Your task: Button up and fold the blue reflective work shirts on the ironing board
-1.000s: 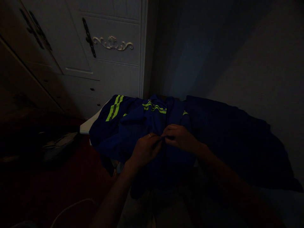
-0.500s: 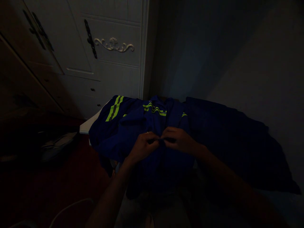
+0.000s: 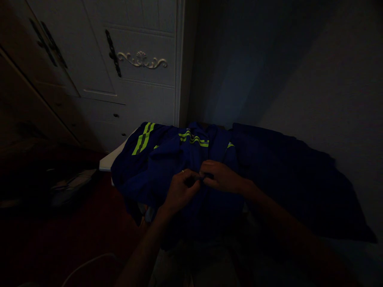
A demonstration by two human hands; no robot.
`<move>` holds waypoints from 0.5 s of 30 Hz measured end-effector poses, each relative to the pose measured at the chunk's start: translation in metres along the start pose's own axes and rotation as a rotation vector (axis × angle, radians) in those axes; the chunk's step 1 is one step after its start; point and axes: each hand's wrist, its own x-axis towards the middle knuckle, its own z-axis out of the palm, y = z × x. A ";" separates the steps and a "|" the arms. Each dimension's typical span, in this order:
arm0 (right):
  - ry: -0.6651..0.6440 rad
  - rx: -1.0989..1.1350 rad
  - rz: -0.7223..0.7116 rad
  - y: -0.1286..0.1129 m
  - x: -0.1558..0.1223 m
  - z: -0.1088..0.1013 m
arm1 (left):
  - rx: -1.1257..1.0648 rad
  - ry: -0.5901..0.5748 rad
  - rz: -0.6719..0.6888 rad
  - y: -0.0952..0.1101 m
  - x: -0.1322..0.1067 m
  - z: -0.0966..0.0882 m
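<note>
A dark blue work jacket (image 3: 167, 155) with yellow-green reflective stripes lies spread on a white board or table (image 3: 109, 161) in front of me. My left hand (image 3: 179, 191), with a ring on one finger, pinches the jacket's front fabric at its middle. My right hand (image 3: 221, 175) pinches the cloth right beside it, fingertips of both hands nearly touching. The room is very dark and what lies between the fingertips is hidden.
A white wardrobe (image 3: 134, 71) with dark handles and a carved ornament stands behind the jacket on the left. A plain wall (image 3: 299, 79) runs along the right. Dim clutter (image 3: 68, 185) lies on the red floor at left, and a pale cord (image 3: 86, 263) curves near the bottom.
Both hands have stayed together on the jacket's front, shifting slightly up and left while working the cloth. The jacket has barely moved.
</note>
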 end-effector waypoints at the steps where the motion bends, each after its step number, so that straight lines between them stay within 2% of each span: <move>1: 0.013 0.037 0.005 -0.001 -0.001 0.000 | 0.027 0.041 0.031 0.001 -0.003 0.002; 4: 0.039 0.124 0.009 -0.003 -0.007 -0.001 | 0.073 0.161 0.097 0.001 -0.014 0.008; 7: 0.074 0.172 0.059 -0.006 -0.017 0.002 | 0.164 0.185 0.128 -0.001 -0.021 0.013; 10: 0.130 0.240 0.146 -0.005 -0.026 0.005 | 0.221 0.119 0.131 -0.002 -0.022 0.012; 12: 0.153 0.225 0.138 -0.003 -0.030 0.007 | 0.152 0.041 0.108 -0.003 -0.018 0.009; 15: 0.204 0.067 0.099 0.001 -0.032 0.009 | -0.022 -0.078 0.032 -0.003 -0.010 0.003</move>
